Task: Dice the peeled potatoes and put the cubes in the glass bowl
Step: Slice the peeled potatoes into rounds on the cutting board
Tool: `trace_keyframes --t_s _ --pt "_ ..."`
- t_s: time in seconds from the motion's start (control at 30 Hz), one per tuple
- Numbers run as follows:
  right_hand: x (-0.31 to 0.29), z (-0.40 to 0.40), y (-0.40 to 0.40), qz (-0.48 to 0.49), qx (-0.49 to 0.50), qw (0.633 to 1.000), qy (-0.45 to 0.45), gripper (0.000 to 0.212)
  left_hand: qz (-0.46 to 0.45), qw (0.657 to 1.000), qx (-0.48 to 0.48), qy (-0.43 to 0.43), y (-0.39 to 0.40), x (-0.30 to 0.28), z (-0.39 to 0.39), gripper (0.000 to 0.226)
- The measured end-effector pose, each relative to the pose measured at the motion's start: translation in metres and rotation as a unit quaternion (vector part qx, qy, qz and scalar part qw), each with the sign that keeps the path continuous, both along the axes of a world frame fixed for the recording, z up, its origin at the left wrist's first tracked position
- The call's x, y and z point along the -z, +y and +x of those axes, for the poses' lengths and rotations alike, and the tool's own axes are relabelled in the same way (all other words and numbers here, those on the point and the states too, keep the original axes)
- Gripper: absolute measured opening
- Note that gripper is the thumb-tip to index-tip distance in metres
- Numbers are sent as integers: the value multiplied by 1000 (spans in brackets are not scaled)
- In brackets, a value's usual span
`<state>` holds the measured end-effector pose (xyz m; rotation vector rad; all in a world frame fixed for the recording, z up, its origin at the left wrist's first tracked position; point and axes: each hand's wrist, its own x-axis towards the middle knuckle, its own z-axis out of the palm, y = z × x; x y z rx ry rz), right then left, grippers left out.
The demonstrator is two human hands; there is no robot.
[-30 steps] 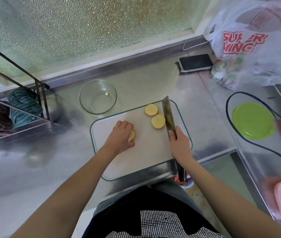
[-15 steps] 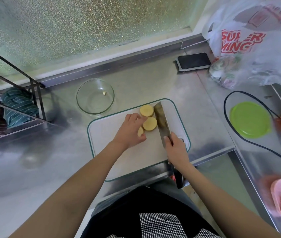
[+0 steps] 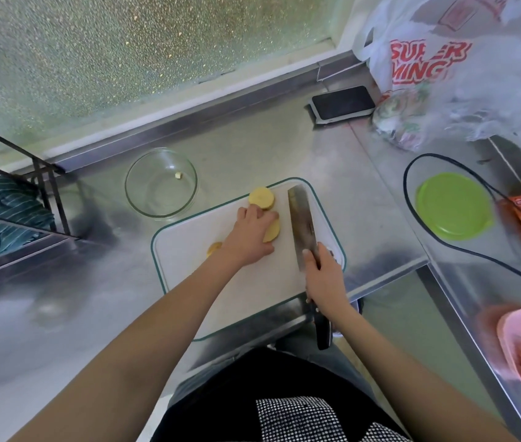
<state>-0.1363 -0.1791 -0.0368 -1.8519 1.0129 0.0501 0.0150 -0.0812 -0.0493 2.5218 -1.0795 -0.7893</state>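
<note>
A potato slice [image 3: 271, 231] is held under the left hand [image 3: 251, 235] on the board [image 3: 189, 247], just left of the cleaver [image 3: 303, 229] gripped in the right hand [image 3: 324, 279], blade running away from the body

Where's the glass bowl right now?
The bowl sits on the steel counter, just beyond the cutting board's far-left corner, left of the knife.

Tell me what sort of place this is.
Most likely a home kitchen: a stainless steel counter carries a cutting board with potato slices, a cleaver gripped by the right hand, and a glass bowl. A supermarket bag sits at the corner.
</note>
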Motion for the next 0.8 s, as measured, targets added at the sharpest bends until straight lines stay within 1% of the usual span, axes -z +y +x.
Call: trace_keyframes --t_s 0.03,0.1,0.17,0.23,0.4,0.53,0.63,0.73,0.8 --pt "-1 0 0 4 6 1000 -5 23 -16 1000 -11 11 1 -1 1 64" --pt "-2 1 0 16 20 1000 -16 25 -88 992 -74 48 5 -4 3 61" --pt "-7 3 2 26 29 999 -28 25 -163 971 -147 99 9 -8 0 56" --pt "-12 6 4 30 32 998 -43 24 -193 956 -177 133 13 -10 -8 53" --pt "-23 11 13 36 17 996 -83 25 -218 946 -198 134 21 -2 -24 51" --pt "-24 14 22 27 -3 997 -72 26 -214 946 -210 121 21 -2 -24 45" --pt "-25 16 25 1 -32 997 -66 19 -226 938 -236 116 21 -4 -22 38" --pt "-23 17 24 -14 -55 997 -60 19 -234 931 -256 108 20 -6 -21 28" --pt "-24 19 24 -22 -70 996 -56 18 -236 925 -274 120 20 -7 -21 23"
